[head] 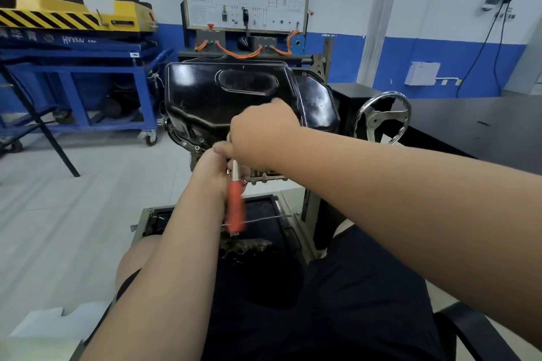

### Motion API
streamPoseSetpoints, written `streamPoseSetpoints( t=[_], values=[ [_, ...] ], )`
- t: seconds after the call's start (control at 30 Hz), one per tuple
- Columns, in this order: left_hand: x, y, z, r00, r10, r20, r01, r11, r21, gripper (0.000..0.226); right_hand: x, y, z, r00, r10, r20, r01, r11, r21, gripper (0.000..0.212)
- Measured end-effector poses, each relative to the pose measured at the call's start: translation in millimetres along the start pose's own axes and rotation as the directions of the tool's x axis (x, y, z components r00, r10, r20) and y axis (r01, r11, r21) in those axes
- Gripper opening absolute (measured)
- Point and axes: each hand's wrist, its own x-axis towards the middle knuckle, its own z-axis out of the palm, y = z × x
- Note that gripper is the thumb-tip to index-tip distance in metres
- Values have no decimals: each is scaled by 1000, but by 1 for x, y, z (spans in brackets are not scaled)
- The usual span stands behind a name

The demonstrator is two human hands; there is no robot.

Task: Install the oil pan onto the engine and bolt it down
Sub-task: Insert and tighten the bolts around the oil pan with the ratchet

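- Oil pan [234,97]: rests sump-side up on the engine [265,176], left of the chrome handwheel [381,117].
- Left hand [212,170]: grips the wrench [234,205] on its metal shank, just above the blurred orange handle.
- Right hand [261,132]: curls over the wrench's head at the pan's near flange, fingertips hidden.
- Handling, by judgement: looks like pressed sheet metal, stiff in the sump but thin at the flange; probably moderate in weight; glossy, possibly oily and slippery.
- Best hold, by judgement: both long flange edges, palms under the rim; no levering on one corner, to avoid bending the sealing face.
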Motion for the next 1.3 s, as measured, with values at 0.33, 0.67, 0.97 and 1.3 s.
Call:
streamPoseSetpoints(
  t=[0.33, 0.67, 0.97, 1.3],
  values=[
    [0, -1, -2, 995, -70, 69, 75, 995, -65, 59, -3, 12, 2, 851, -475, -223, 360, 838, -410, 46],
    [-1, 1, -3, 999, -53, 2, 53, 998, 28, 52, -6, -7, 4, 963, -253, -97, 220, 937, -270, 22],
    [6, 3, -4, 996, -76, -46, 78, 996, 48, 42, -3, -3, 3, 999, 18, 43, -18, 1000, 12, 34],
    [5, -2, -6, 993, -110, 34, 111, 993, -38, 50, -1, 13, 2, 889, -418, -185, 339, 874, -348, 26]
  ],
)
